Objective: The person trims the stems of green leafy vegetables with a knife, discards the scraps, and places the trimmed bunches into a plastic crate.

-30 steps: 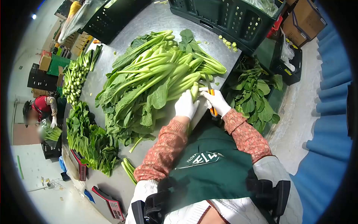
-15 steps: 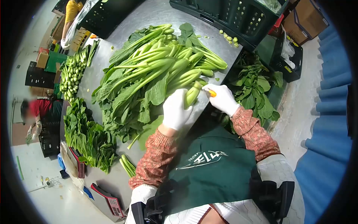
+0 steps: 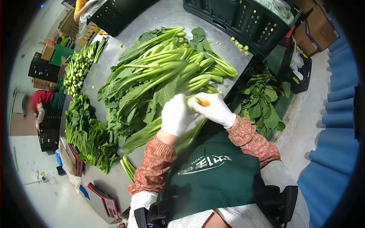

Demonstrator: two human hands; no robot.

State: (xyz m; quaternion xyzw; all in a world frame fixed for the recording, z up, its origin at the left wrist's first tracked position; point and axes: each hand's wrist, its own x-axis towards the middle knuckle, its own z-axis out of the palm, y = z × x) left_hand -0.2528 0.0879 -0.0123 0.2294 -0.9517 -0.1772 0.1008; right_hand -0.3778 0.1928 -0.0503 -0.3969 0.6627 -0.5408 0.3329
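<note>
A large heap of leafy green stalks (image 3: 152, 72) lies on the metal table in front of me, stem ends pointing right. My left hand (image 3: 176, 114), white-gloved, is closed around a leafy green stalk (image 3: 142, 136) whose leaves stick out below and to the left. Close against it, my gloved right hand (image 3: 215, 110) grips a small orange-handled knife (image 3: 203, 102); the blade is mostly hidden. Both hands are at the heap's near right edge, above the table rim. The stalk's cut end is hidden between the gloves.
Cut stem ends (image 3: 240, 46) lie near a dark green crate (image 3: 243, 28). More greens (image 3: 262, 98) sit lower right. Bundled greens (image 3: 81, 68), leafy bunches (image 3: 89, 135) and a red-edged scale (image 3: 104, 201) line the left. Another person in red (image 3: 41, 99) stands beyond.
My right hand has moved left, up against my left hand. The stalk's thick pale end, visible before between the hands, is now covered. The whole view has shifted slightly.
</note>
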